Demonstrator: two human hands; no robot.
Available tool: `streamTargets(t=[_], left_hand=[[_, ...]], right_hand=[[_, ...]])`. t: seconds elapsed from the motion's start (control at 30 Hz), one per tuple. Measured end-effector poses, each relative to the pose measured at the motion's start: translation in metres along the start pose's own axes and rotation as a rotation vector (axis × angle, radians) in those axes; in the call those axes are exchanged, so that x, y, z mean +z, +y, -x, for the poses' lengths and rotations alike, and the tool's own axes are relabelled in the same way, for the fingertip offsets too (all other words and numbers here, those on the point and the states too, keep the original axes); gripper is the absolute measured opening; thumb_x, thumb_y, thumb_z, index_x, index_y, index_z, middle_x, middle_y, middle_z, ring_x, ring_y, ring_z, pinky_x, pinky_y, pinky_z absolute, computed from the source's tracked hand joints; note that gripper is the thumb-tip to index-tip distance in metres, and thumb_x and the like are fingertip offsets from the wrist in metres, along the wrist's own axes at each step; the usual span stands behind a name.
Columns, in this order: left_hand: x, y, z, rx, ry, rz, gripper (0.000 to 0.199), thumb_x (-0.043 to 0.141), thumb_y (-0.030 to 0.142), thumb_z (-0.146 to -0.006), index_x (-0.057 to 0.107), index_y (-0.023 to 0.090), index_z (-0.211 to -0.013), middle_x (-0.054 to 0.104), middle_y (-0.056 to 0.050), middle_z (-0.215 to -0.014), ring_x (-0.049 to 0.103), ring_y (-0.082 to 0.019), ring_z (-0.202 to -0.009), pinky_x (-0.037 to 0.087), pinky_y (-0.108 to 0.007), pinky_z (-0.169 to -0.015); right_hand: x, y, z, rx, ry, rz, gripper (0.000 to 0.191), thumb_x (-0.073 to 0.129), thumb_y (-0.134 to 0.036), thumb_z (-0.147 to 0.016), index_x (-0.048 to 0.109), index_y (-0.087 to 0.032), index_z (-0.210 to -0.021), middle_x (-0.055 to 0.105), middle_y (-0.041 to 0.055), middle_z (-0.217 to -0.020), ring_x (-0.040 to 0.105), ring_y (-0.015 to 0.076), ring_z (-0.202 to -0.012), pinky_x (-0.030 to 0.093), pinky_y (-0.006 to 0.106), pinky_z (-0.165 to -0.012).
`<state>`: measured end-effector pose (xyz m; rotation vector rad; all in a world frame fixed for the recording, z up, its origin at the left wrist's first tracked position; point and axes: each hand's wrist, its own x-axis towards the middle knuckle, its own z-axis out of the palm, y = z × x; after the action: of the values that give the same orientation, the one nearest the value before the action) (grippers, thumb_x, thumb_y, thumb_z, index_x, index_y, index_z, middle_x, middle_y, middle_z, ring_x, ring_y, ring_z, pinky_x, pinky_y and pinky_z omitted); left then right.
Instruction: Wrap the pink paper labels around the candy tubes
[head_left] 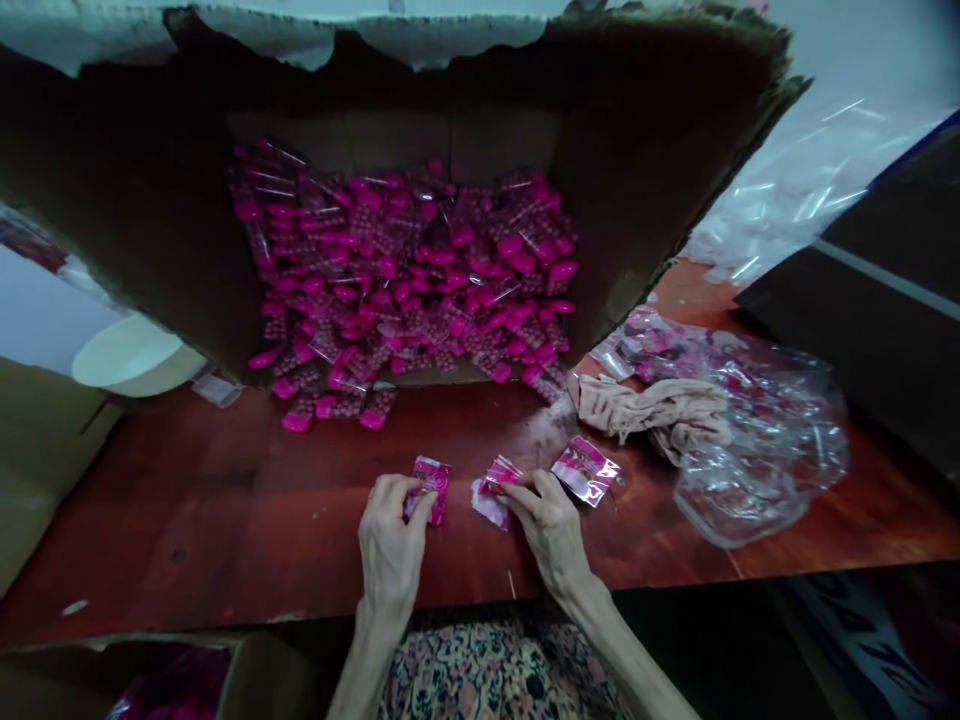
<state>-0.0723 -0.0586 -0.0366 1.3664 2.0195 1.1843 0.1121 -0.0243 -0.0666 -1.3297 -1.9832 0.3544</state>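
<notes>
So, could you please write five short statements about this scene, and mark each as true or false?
1. The left hand has a pink piece in its grip. True.
2. The right hand is inside the box. False: the right hand holds small pink slips in front of the box.
3. Many pink packs lie in the box. True.
4. The bowl stands to the right of the box. False: the bowl is at its left.
5. The cloth lies by the clear bag. True.
</notes>
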Motion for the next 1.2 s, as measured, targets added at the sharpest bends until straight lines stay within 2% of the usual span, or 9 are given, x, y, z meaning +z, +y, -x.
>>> streamTargets(t=[0.1,0.23,0.3,0.43,0.5,0.63,0.9,1.07,1.2], left_hand=[[0.003,0.016,0.005,-0.003,-0.024,0.149,0.010,0.064,0.031,-0.072,0.068,0.022,-0.069,0.062,-0.003,-0.074,0.055,-0.021,-0.074,0.040,-0.032,-0.073],[0.016,0.038,0.004,-0.217,-0.385,0.608,0.012,0.070,0.029,-0.066,0.070,0.019,-0.060,0.062,-0.002,-0.063,0.053,-0.017,-0.064,0.040,-0.027,-0.066],[0.024,0.043,0.002,-0.300,-0.430,0.756,0.012,0.069,0.028,-0.067,0.072,0.017,-0.062,0.063,-0.002,-0.062,0.053,-0.015,-0.062,0.041,-0.026,-0.065],[0.033,0.046,0.002,-0.430,-0.329,0.913,0.013,0.070,0.027,-0.066,0.073,0.016,-0.070,0.066,-0.001,-0.062,0.054,-0.012,-0.059,0.043,-0.025,-0.064],[0.032,0.046,0.002,-0.480,-0.269,0.962,0.013,0.074,0.024,-0.060,0.072,0.015,-0.069,0.067,-0.001,-0.063,0.056,-0.011,-0.060,0.043,-0.024,-0.065],[0.026,0.052,0.001,-0.558,-0.186,1.058,0.015,0.078,0.021,-0.053,0.071,0.015,-0.065,0.069,-0.001,-0.064,0.058,-0.011,-0.062,0.045,-0.023,-0.067],[0.025,0.057,0.000,-0.661,-0.167,1.221,0.019,0.081,0.019,-0.046,0.067,0.013,-0.057,0.065,0.001,-0.055,0.054,-0.007,-0.051,0.044,-0.019,-0.056],[0.026,0.051,-0.002,-0.685,-0.150,1.275,0.021,0.082,0.017,-0.046,0.068,0.013,-0.062,0.066,0.000,-0.059,0.057,-0.008,-0.055,0.045,-0.018,-0.060],[0.021,0.047,-0.004,-0.672,-0.145,1.289,0.021,0.081,0.015,-0.048,0.069,0.013,-0.064,0.066,0.000,-0.061,0.057,-0.007,-0.058,0.045,-0.017,-0.062]], right_hand=[[-0.013,-0.007,-0.001,-0.067,0.026,-0.031,0.022,0.049,-0.019,-0.087,0.071,-0.023,-0.087,0.059,0.0052,-0.076,0.055,0.0158,-0.069,0.048,0.027,-0.057],[-0.029,-0.018,-0.003,-0.163,0.017,-0.089,0.023,0.053,-0.015,-0.084,0.071,-0.027,-0.091,0.063,0.0054,-0.080,0.056,0.0165,-0.073,0.050,0.028,-0.062],[-0.032,-0.022,-0.003,-0.126,0.042,-0.175,0.025,0.056,-0.014,-0.082,0.069,-0.027,-0.099,0.062,0.0064,-0.088,0.058,0.0179,-0.080,0.052,0.031,-0.068],[-0.028,-0.027,-0.003,0.222,0.054,-0.494,0.047,0.069,-0.026,-0.073,0.057,-0.023,-0.118,0.058,0.0077,-0.107,0.059,0.0193,-0.087,0.053,0.030,-0.070],[-0.024,-0.030,-0.004,0.318,-0.041,-0.606,0.027,0.067,-0.029,-0.075,0.064,-0.019,-0.099,0.062,0.0036,-0.088,0.059,0.0160,-0.074,0.051,0.026,-0.062],[-0.019,-0.042,-0.010,0.322,-0.075,-0.605,0.023,0.055,-0.027,-0.084,0.058,-0.016,-0.063,0.051,-0.0018,-0.059,0.048,0.0117,-0.056,0.042,0.023,-0.054],[-0.028,-0.057,-0.018,0.243,-0.093,-0.600,0.034,0.044,-0.030,-0.089,0.054,-0.018,-0.059,0.045,-0.0025,-0.055,0.041,0.0108,-0.050,0.034,0.022,-0.047],[-0.027,-0.057,-0.022,0.266,-0.136,-0.594,0.018,0.056,-0.032,-0.082,0.064,-0.018,-0.089,0.064,0.0038,-0.084,0.057,0.0172,-0.076,0.044,0.025,-0.067],[-0.021,-0.058,-0.023,0.380,-0.163,-0.612,0.017,0.055,-0.029,-0.083,0.065,-0.017,-0.076,0.061,0.0002,-0.066,0.053,0.0136,-0.061,0.042,0.023,-0.058]])
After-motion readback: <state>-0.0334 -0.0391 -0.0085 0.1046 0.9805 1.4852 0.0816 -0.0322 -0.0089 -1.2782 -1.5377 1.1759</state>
